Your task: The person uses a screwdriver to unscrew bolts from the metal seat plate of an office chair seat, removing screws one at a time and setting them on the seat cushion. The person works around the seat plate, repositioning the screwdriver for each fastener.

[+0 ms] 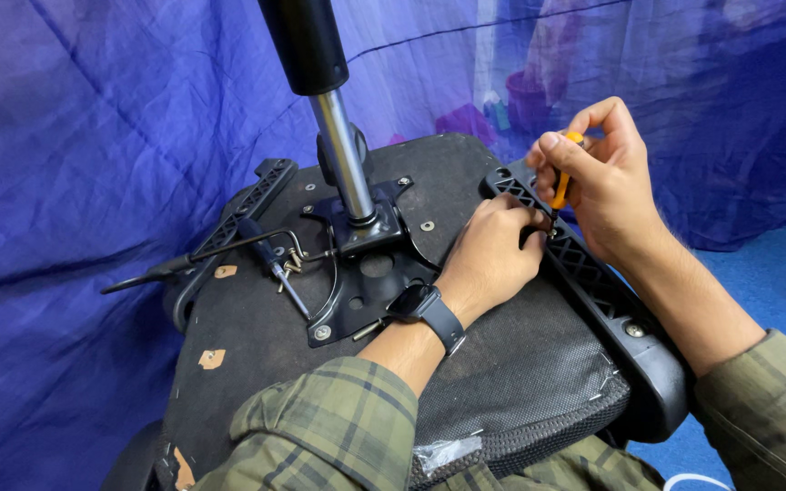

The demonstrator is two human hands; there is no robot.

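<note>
The right hand point(607, 177) is pinched on an orange-handled screwdriver point(564, 177), its tip down at the black plastic armrest bracket point(584, 268) on the right edge of the upturned office chair seat point(256, 336). The left hand point(493, 255), fingers curled together, presses on the bracket right beside the tip (whether it grips a screw I cannot tell). The step in hand looks like working a bracket screw; it calls for a plumb, steady tip. Loose screws point(290, 264) lie near the gas-lift column point(343, 155) beside a second screwdriver point(275, 268). No container is in view.
</note>
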